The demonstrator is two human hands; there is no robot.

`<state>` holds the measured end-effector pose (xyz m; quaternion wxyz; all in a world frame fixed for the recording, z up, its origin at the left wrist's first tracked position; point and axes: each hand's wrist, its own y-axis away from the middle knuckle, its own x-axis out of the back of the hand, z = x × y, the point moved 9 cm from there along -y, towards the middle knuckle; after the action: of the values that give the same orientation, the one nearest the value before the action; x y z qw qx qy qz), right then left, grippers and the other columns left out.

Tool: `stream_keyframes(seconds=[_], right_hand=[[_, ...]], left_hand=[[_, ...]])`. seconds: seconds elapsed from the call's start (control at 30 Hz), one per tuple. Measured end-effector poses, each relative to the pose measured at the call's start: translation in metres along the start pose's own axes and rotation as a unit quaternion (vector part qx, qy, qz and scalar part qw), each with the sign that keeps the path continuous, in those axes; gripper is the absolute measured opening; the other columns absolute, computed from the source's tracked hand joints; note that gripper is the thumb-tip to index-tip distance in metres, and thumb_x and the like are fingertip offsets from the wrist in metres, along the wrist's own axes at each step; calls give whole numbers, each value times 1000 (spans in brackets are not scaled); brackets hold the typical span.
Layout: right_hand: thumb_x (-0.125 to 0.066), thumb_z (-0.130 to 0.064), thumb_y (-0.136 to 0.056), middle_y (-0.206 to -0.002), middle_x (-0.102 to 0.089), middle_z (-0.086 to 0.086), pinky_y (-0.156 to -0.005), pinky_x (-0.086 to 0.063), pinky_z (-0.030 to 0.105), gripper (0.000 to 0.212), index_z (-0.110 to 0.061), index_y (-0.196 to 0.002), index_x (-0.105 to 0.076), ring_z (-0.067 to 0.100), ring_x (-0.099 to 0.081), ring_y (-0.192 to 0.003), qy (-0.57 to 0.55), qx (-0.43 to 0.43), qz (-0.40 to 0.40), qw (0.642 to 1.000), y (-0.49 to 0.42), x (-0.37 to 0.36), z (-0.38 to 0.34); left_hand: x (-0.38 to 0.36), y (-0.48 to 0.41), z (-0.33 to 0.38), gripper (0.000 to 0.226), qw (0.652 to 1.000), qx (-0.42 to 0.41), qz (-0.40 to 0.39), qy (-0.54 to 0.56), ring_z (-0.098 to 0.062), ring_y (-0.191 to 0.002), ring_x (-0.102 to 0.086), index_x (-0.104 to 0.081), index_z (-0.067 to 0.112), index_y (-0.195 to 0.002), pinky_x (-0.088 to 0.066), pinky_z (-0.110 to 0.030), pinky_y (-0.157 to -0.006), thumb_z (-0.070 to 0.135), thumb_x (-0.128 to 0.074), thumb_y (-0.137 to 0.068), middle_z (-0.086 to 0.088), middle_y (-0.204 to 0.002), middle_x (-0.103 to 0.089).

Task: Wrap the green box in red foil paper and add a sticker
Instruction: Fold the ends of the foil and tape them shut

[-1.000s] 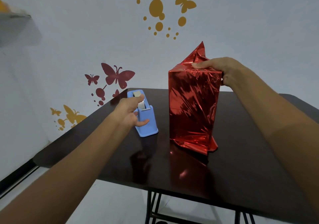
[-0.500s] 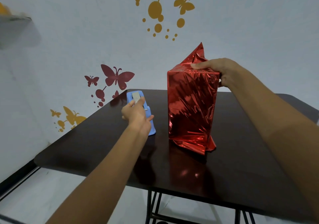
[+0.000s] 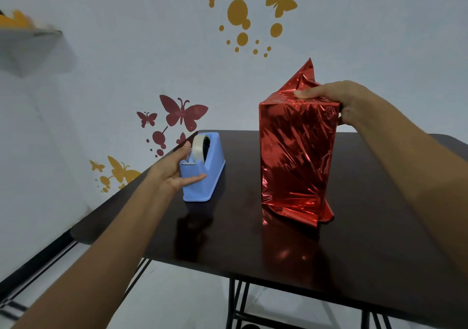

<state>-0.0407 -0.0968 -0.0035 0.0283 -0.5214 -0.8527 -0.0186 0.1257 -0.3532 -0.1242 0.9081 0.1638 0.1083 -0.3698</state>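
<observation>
On the table [image 3: 379, 252], right hand [image 3: 347, 100] grips wrapped box [image 3: 296, 156], left hand [image 3: 172, 171] dispenser [image 3: 211, 160].

A blue tape dispenser [image 3: 203, 180] stands on the dark desk [image 3: 354, 257]; butterfly decals [image 3: 183, 112] dot the wall [image 3: 114, 62] beside a shelf [image 3: 30, 43].

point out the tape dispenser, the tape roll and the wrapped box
tape dispenser [image 3: 215, 166], head view, blue side wall
tape roll [image 3: 198, 147], head view, pale outer band
wrapped box [image 3: 296, 156], head view, front foil face
</observation>
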Motion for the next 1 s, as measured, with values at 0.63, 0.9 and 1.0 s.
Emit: stream_keyframes(seconds=[0.63,0.9,1.0], right_hand=[[-79,-19,-71,-41,-60,-2,-33,-43,17,29,-9,-89,-59,7,-57,-34,6,-4,5,1000,-6,2,2],[-81,-21,-67,-45,-62,-3,-36,-47,19,28,-11,-83,-61,7,-59,-37,20,-5,11,1000,-14,6,4],[-80,-22,-68,-46,-63,-4,-42,-53,22,25,-13,-80,-61,6,-59,-39,31,-10,0,999,-17,5,5]], left_hand=[[19,-5,-12,8,995,-49,-64,59,-26,-110,-59,-64,2,-94,-59,-45,-69,6,-61,-87,-12,-112,-64],[33,-14,-18,27,987,-78,-129,54,-23,-115,-59,-72,4,-84,-59,-36,-68,22,-78,-66,-13,-124,-61],[42,-17,-20,12,992,-89,-86,31,-23,-110,-60,-71,2,-86,-59,-31,-65,9,-64,-81,-11,-117,-62]])
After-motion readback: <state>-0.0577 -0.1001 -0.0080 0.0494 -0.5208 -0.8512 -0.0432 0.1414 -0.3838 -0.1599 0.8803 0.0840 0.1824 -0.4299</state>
